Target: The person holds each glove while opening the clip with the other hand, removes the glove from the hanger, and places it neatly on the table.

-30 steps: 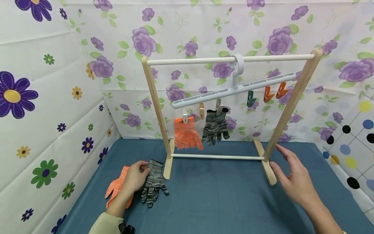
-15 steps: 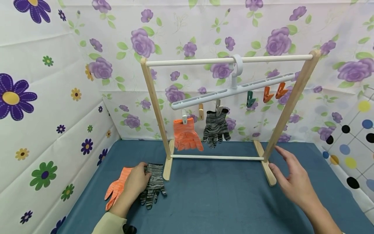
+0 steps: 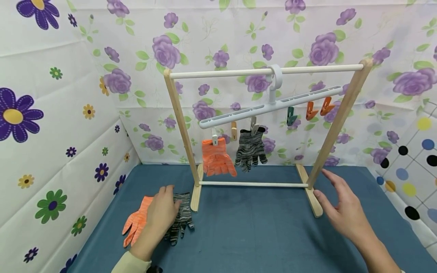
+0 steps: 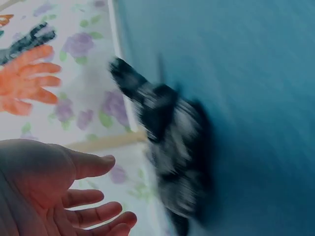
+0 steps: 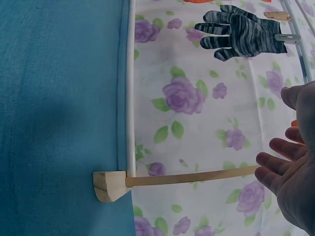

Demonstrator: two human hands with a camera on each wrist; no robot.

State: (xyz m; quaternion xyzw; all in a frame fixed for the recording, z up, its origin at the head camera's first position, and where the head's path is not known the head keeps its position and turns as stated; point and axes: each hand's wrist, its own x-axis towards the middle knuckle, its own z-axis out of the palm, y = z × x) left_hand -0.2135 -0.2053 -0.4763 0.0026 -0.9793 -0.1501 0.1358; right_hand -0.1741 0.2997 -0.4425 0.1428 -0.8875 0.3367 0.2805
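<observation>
Our left hand [image 3: 162,208], fingers loosely apart and pinching nothing, is over the gray glove [image 3: 184,212], which lies on the surface [image 3: 252,227]; whether they touch we cannot tell. Just beside it lies an orange glove [image 3: 138,220], so a careless sideways sweep could bunch the two together. Our right hand [image 3: 345,210] is spread, relaxed, beside the rack [image 3: 336,131]; knocking that, we judge, could set the tilted hanger [image 3: 239,115] swinging and shake the clipped gloves [image 3: 218,159] loose.
</observation>
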